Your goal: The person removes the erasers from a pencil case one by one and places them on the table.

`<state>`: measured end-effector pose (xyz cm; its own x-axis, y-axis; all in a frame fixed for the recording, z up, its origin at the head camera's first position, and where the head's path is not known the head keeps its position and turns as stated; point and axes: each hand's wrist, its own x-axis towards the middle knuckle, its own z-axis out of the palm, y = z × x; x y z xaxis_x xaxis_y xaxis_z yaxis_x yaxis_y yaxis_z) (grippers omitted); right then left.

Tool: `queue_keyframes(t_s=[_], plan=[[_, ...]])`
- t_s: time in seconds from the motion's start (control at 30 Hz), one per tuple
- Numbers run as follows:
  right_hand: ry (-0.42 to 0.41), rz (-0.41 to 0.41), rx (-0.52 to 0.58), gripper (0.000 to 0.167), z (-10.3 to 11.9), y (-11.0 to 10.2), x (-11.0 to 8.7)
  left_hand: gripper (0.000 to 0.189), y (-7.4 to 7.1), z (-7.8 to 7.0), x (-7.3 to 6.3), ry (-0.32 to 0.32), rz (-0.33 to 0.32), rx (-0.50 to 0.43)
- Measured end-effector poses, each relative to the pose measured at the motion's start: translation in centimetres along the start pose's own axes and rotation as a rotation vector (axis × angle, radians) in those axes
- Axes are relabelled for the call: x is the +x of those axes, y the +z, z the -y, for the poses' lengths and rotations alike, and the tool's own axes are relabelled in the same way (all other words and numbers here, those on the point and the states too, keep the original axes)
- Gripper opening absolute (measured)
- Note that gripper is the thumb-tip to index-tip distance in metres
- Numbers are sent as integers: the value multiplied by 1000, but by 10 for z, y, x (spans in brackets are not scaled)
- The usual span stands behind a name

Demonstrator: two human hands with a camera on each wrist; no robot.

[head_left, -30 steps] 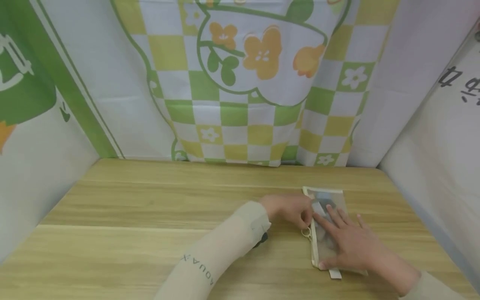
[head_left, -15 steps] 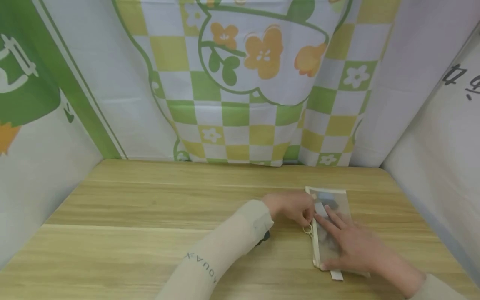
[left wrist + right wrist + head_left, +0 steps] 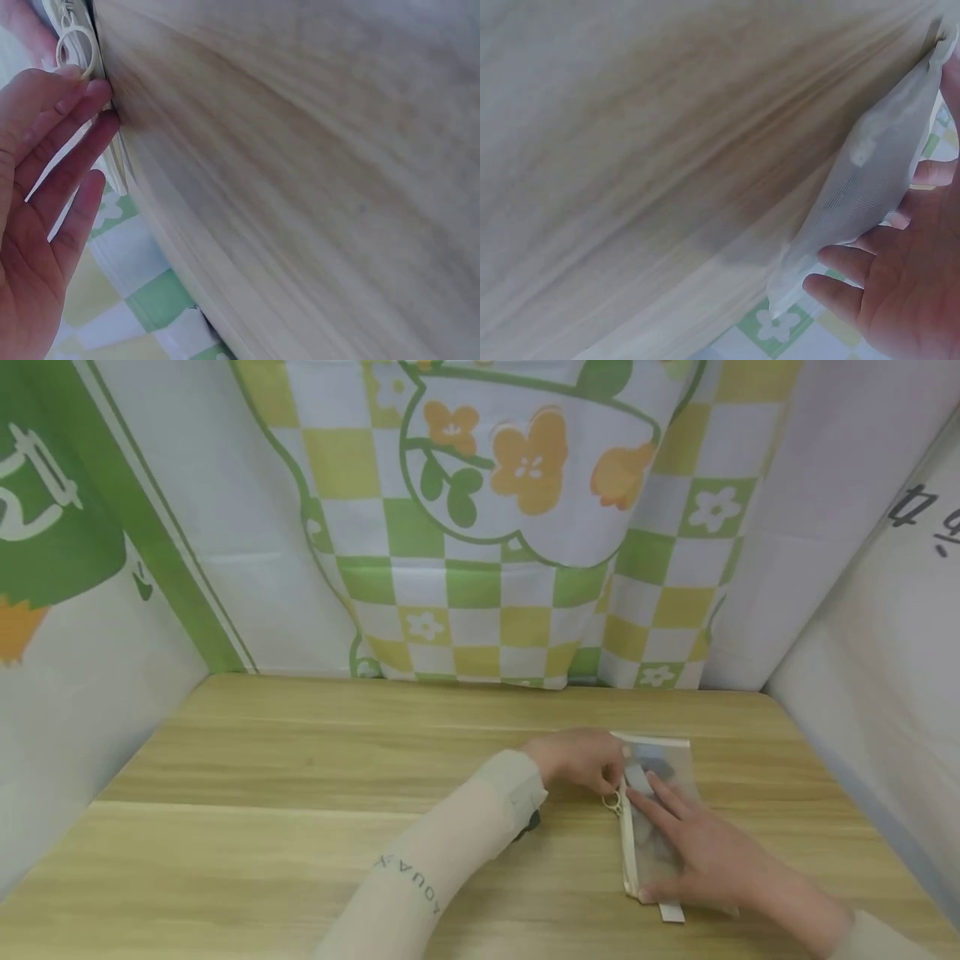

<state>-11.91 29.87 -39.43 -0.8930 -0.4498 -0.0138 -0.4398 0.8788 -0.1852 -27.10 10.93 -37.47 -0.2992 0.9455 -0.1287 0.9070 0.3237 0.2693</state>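
A see-through zip pouch with a cream zipper edge lies on the right part of the table. Dark and pale contents show dimly through it. My left hand is at the pouch's left edge, pinching the zipper pull at its ring between thumb and forefinger. That ring stands at the thumb tip in the left wrist view, while the other fingers extend loosely. Spread over the pouch, my right hand rests on it with fingers straight. The right wrist view shows the pouch's mesh-like side beside those fingers.
A white tag pokes out from under the pouch's near end. The wooden table meets a checked, flowered cloth at the back. Pale cloth walls rise at left and right.
My left hand and the zipper ring have moved a short way toward the far end of the pouch's edge. The right hand stays on the pouch, nearly unmoved.
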Motion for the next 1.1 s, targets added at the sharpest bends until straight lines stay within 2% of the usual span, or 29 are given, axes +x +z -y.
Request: queue_keyframes(t_s=[0.23,0.37,0.53,0.67,0.77,0.93,1.1], plan=[[12,-11,2,111,4,2,-5,15,3,4,-1,6,-13,4],[8,-11,9,111,4,1,-6,15,3,6,-1,15,-23,6],[-23,-52,-6,110,3,1,-7,17,2,7,-2,-36,-44,28],[-26,-44,0,109,3,1,-7,20,4,10,-1,-33,-63,35],[1,-30,23,110,3,1,-9,26,5,14,-1,-31,-83,-1],[17,-28,63,110,4,2,-9,40,5,20,-3,-61,-103,-111],[11,5,82,110,4,1,-7,46,3,30,-4,-67,-131,-119]])
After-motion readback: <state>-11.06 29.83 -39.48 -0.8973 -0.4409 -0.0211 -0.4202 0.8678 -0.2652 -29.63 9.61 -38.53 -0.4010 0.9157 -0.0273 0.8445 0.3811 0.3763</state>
